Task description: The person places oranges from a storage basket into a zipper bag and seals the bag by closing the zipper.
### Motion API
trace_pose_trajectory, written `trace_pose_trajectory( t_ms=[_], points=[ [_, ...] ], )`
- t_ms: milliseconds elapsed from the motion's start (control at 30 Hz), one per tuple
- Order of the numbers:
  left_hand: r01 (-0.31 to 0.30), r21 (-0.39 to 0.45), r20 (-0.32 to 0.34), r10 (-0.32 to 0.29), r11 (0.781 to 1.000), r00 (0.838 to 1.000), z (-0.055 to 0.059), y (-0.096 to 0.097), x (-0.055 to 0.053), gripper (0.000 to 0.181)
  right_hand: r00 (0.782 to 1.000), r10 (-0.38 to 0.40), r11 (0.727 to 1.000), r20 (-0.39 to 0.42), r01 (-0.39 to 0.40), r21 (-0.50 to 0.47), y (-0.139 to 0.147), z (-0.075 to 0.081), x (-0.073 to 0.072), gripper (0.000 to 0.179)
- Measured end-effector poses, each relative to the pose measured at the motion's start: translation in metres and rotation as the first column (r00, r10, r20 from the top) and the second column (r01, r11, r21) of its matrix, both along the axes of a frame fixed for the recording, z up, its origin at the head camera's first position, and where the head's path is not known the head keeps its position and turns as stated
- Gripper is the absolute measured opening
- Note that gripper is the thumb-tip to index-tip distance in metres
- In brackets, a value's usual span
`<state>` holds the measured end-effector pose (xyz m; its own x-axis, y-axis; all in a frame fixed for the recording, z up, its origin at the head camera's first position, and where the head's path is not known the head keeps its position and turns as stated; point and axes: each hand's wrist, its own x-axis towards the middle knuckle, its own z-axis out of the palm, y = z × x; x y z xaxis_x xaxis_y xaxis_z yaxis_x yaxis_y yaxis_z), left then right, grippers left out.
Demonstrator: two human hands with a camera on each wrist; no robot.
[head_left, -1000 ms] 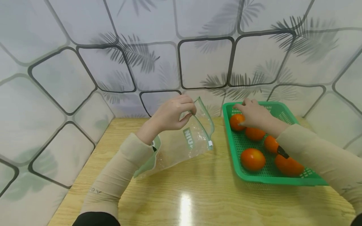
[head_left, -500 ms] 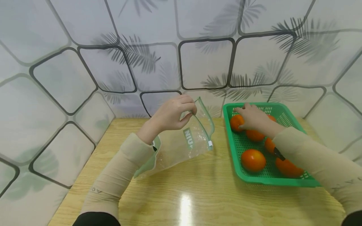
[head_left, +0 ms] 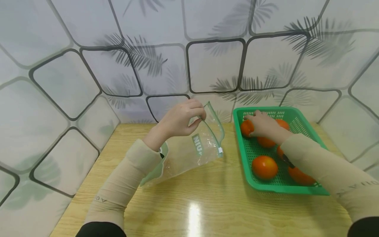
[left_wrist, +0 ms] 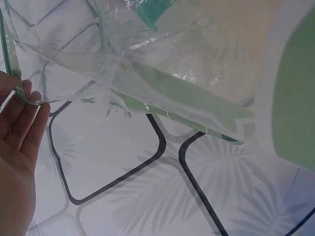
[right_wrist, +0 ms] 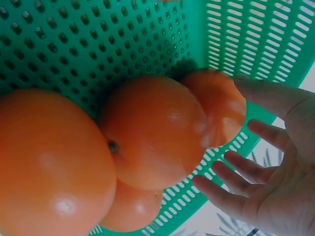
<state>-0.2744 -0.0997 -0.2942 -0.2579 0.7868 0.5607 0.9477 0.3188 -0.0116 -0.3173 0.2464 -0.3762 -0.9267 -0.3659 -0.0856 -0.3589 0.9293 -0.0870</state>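
My left hand point(head_left: 183, 118) pinches the rim of a clear slider zip bag point(head_left: 189, 158) with green trim, and the bag's mouth gapes toward the right. In the left wrist view, the fingertips point(left_wrist: 30, 98) curl over the green zip edge. My right hand point(head_left: 265, 125) is inside a green plastic basket point(head_left: 245, 164), at the orange point(head_left: 246, 128) in its far left corner. In the right wrist view its thumb meets the edge of that orange point(right_wrist: 219, 108), while the other fingers stay spread and fairly straight beside it.
Several more oranges lie in the basket, including one point(head_left: 265, 168) near its front left and one point(head_left: 300, 176) partly under the right sleeve. The wood-grain table point(head_left: 177, 204) meets a patterned wall covering point(head_left: 216, 65) behind and at the left.
My right hand has lowered slightly and shifted a little over the far left orange. Another orange behind the hand has come into view. The left hand and bag have stayed put.
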Motion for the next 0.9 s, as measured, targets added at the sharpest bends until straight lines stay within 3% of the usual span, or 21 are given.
trace_pose_trajectory(
  t_ms=[567, 900],
  points=[
    [0.003, 0.012, -0.017, -0.003, 1.000, 1.000, -0.002, 0.000, -0.001, 0.014, 1.000, 0.018, 0.999, 0.012, -0.017, -0.050, 0.002, -0.009, -0.010, 0.074],
    [0.001, -0.004, 0.010, -0.001, 1.000, 1.000, -0.002, -0.001, -0.001, 0.014, 1.000, 0.006, 1.000, 0.020, -0.005, -0.027, -0.003, -0.015, -0.012, 0.079]
  ],
)
